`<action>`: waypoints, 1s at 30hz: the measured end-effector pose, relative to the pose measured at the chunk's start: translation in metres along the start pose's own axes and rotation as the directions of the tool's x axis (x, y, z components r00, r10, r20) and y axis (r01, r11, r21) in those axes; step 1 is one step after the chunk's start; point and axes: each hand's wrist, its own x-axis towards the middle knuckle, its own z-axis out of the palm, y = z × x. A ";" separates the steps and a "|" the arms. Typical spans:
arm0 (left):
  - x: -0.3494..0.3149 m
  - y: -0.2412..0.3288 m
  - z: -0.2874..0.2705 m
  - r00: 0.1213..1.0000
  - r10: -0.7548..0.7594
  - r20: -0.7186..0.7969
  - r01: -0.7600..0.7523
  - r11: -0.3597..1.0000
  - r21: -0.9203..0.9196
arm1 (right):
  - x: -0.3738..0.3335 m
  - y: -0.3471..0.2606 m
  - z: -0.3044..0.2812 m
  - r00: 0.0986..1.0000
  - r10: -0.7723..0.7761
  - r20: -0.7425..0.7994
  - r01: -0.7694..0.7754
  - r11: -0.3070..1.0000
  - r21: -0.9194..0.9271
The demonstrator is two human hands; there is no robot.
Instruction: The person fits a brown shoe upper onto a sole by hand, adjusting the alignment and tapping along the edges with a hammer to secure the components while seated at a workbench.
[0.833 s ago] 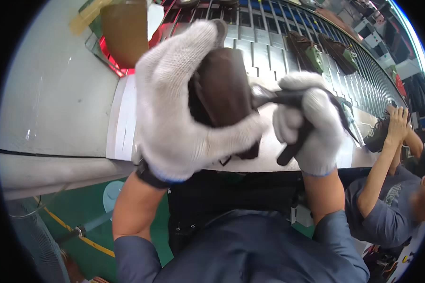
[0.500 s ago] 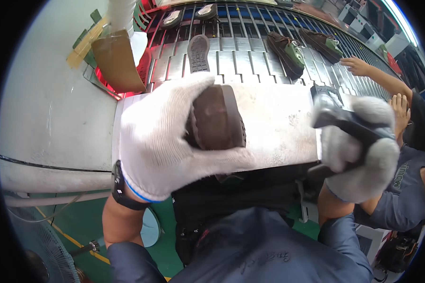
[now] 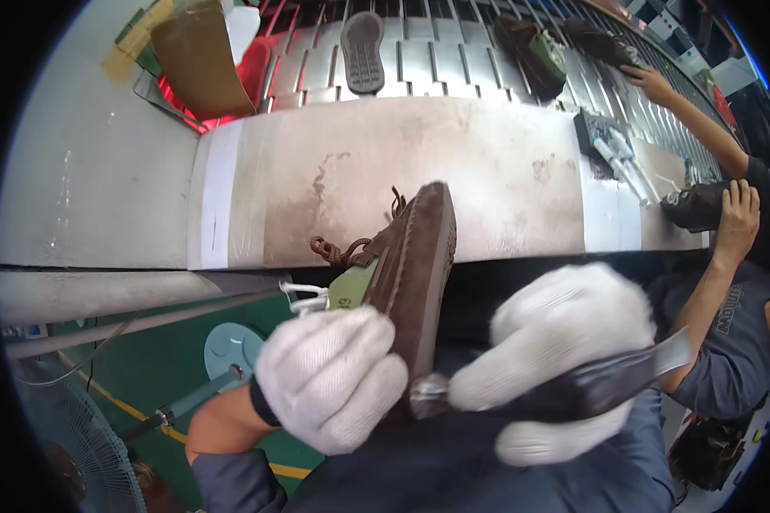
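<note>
Close to my body, my left hand (image 3: 334, 376), in a white knit glove, is closed around the rear part of a brown lace-up shoe (image 3: 423, 274). The shoe points away from me, its sole edge turned to the right. A green piece (image 3: 351, 289) shows in its opening, and brown laces (image 3: 342, 252) hang off to the left. My gloved right hand (image 3: 573, 316) grips a hammer (image 3: 590, 380) with a dark body. Its round metal face is at the shoe's lower end, beside my left fingers; whether it touches is hard to tell.
A pale, stained ledge (image 3: 488, 179) lies ahead, with a slatted metal conveyor behind it carrying a loose grey sole (image 3: 363, 53) and shoes (image 3: 535, 60). At right, a co-worker's hand (image 3: 738, 209) holds a dark shoe. A fan (image 3: 77, 445) stands lower left.
My left hand has drawn the shoe back from over the ledge toward my body and turned it. My right hand has brought the hammer left, beside the shoe.
</note>
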 end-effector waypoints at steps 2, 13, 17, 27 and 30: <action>-0.042 0.005 0.015 0.998 -0.050 0.025 0.050 0.999 -0.002 | -0.017 0.022 0.024 0.992 0.110 -0.052 -0.103 0.987 0.125; -0.005 -0.044 0.110 0.864 -0.488 0.122 0.502 0.847 -0.172 | -0.069 0.092 0.006 0.607 0.520 -0.600 -0.210 0.834 0.510; 0.015 -0.064 0.128 0.701 -0.663 0.264 0.683 0.730 0.018 | -0.036 0.109 -0.061 0.635 0.511 -0.579 -0.393 0.859 0.328; 0.018 -0.070 0.125 0.634 -0.689 0.352 0.754 0.651 -0.086 | 0.024 0.124 -0.121 0.760 0.346 -0.550 -0.412 0.911 0.003; 0.018 -0.073 0.126 0.654 -0.671 0.349 0.738 0.668 -0.097 | 0.010 0.114 -0.110 0.821 0.340 -0.460 -0.369 0.929 0.028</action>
